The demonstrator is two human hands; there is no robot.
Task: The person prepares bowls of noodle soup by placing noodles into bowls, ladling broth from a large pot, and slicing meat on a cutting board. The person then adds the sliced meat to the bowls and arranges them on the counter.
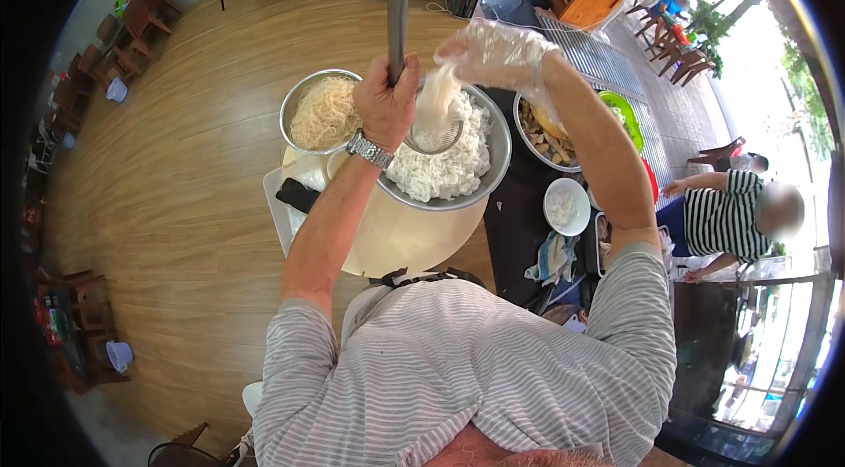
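Note:
My left hand [388, 100] is closed on the metal handle [398, 18] of a wire-mesh strainer [441, 139], with a watch on the wrist. The strainer's mesh sits over a large metal bowl [505, 157] of white noodles [436, 178]. My right hand [488, 54], in a clear plastic glove, holds a hanging bunch of pale noodles [438, 94] whose lower end reaches the strainer. Left of the large bowl is a metal bowl [284, 117] of thin yellowish noodles [325, 114].
Beneath the bowls is a round cream tabletop [403, 236]. On the dark table [511, 203] at right stand a bowl of mixed food pieces [544, 143], a white bowl [574, 223], a green basket [627, 107] and a cloth [553, 259]. Another person [726, 213] stands further right.

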